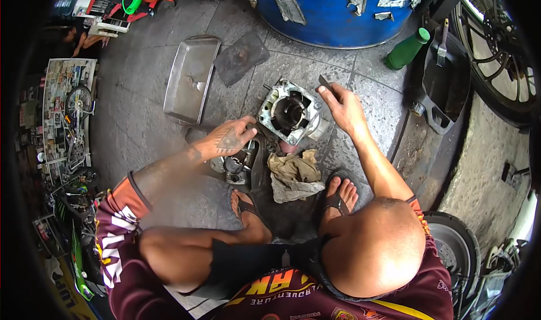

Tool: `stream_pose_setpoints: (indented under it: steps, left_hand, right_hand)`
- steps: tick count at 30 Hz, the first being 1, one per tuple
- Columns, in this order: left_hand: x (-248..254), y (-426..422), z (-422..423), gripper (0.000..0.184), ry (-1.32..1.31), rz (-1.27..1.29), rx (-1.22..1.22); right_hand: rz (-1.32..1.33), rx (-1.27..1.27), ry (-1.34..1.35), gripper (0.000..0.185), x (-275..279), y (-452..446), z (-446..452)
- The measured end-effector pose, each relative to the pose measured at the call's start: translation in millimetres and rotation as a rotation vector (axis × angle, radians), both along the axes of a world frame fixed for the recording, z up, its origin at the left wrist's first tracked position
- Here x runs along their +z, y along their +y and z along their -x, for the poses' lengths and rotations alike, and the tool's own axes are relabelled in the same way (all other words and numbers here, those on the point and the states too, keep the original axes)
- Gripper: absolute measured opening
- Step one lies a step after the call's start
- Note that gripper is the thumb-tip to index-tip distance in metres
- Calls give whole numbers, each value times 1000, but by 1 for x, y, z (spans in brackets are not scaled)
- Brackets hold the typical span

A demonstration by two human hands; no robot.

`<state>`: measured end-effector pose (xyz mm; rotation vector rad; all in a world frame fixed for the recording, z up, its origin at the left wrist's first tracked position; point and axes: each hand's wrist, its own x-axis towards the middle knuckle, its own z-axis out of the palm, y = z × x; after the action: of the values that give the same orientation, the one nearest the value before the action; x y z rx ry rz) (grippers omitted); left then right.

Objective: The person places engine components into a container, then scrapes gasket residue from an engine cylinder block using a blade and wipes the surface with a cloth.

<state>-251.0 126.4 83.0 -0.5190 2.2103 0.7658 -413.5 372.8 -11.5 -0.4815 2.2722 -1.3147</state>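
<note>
I see a squarish, grey metal engine cylinder with a dark round bore, the right hand pinching a thin blade, the left hand's grip unclear.

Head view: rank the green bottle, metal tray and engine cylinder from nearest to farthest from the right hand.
1. Engine cylinder, just image-left of the right hand.
2. Green bottle, up and to the right, near the blue drum.
3. Metal tray, image-left, beyond the engine cylinder.

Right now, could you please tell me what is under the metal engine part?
A reddish thing shows at the near edge of the metal engine part; anything else beneath is covered.
</note>
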Motion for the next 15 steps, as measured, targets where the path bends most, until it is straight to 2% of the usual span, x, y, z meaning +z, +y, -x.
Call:
stream_pose_setpoints:
  steps: [2, 7, 9, 10, 11, 13, 14, 15]
  left_hand:
    - [-12, -9, 1, 47, 103, 84, -226]
    - [-10, 4, 24, 51, -61, 161, -193]
    - [-24, 1, 18, 52, 0, 183, -115]
    - [-31, -3, 14, 47, 117, 173, -129]
    - [-38, -6, 10, 47, 123, 172, -131]
    - [-29, 0, 13, 38, 148, 22, 60]
    - [-25, 3, 17, 30, 28, -12, 177]
    - [-30, 3, 16, 30, 32, -21, 168]
  right_hand:
    - [-11, 36, -3, 53, 4, 2, 1]
    - [-76, 114, -42, 58, 6, 4, -5]
    - [4, 74, 58, 55, -3, 3, -9]
    - [-1, 73, 55, 55, -5, 4, -13]
    - [-13, 70, 56, 54, -4, 5, -14]
    - [-26, 62, 72, 54, 1, 5, -16]
    - [-42, 31, 9, 53, 3, 9, -21]
    - [-61, -3, -60, 52, 5, 14, -29]
